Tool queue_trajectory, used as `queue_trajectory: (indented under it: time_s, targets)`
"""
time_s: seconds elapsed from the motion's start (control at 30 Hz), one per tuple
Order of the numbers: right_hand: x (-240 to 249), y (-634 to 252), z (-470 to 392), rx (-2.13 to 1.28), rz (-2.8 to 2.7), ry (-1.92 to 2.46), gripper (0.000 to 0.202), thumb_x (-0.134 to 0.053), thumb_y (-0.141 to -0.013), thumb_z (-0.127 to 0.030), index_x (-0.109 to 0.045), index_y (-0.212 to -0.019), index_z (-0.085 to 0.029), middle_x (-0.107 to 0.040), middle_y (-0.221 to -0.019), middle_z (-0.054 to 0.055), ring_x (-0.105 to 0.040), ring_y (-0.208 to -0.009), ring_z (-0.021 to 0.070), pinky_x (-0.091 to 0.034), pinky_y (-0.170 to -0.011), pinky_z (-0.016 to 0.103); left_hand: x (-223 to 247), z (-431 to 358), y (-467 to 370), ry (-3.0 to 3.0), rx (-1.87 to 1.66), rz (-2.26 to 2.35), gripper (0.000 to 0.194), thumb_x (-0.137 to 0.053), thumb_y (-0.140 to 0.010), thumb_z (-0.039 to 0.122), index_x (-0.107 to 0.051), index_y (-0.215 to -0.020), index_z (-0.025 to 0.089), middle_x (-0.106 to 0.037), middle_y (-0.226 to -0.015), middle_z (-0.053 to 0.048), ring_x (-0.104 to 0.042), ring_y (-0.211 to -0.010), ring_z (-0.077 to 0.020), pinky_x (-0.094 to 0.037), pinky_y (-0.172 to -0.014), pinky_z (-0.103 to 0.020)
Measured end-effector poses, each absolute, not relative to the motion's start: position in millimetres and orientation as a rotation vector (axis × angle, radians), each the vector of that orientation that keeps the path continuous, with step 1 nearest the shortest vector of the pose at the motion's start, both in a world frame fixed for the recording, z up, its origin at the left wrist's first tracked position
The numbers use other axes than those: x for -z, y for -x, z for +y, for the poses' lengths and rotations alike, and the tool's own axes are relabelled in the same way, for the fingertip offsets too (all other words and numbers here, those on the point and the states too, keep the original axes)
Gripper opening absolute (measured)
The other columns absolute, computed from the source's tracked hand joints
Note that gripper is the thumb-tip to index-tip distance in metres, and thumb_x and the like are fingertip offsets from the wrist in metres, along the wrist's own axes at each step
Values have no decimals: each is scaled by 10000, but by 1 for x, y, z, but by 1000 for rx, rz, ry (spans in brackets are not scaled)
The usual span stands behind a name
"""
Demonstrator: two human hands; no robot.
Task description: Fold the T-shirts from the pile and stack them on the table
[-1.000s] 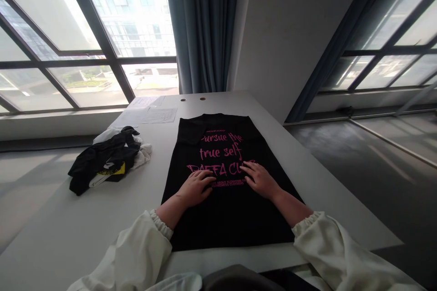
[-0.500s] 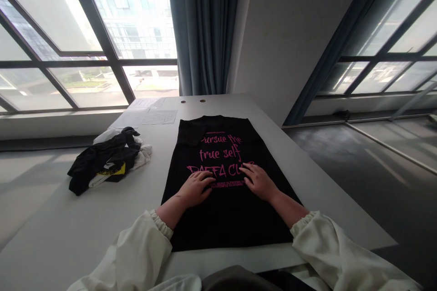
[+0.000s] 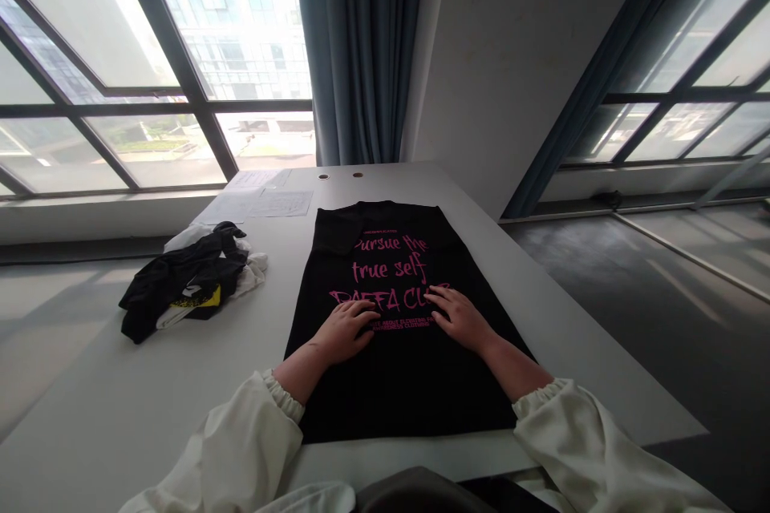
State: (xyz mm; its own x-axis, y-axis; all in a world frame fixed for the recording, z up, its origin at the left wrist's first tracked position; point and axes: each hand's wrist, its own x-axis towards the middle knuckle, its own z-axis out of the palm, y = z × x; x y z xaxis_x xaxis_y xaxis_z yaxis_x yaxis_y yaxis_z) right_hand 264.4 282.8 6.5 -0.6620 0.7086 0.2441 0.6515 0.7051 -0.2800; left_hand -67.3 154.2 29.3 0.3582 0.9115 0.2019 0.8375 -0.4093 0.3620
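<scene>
A black T-shirt with pink lettering lies flat on the white table, its collar at the far end. One sleeve is folded over the upper left of its front. My left hand rests on the left part of the print, fingers spread and slightly bent. On the right side of the lettering lies my right hand, also with its fingers apart. Neither hand grips the cloth.
A crumpled pile of black and white clothes sits on the left of the table. Paper sheets lie behind it. Two round holes are near the table's far edge, before a blue curtain and windows.
My right hand has shifted very slightly to the right on the shirt. My left hand and the shirt look the same.
</scene>
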Motion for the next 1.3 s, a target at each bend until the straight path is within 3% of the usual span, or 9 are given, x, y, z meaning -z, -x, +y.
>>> queue_trajectory:
  time_s: [1.3]
  targets:
    - [-3, -266, 286, -277, -2556, 1033, 452, -553, -984, -325, -668, -1419, -280, -605, -1517, 94, -565, -1388, 310, -427, -1199, 560, -23, 156, 69, -2431, -590, 1564, 419, -645, -967, 284, -655, -1384, 313, -593, -1513, -53, -550, -1384, -286, -412, -1208, -526]
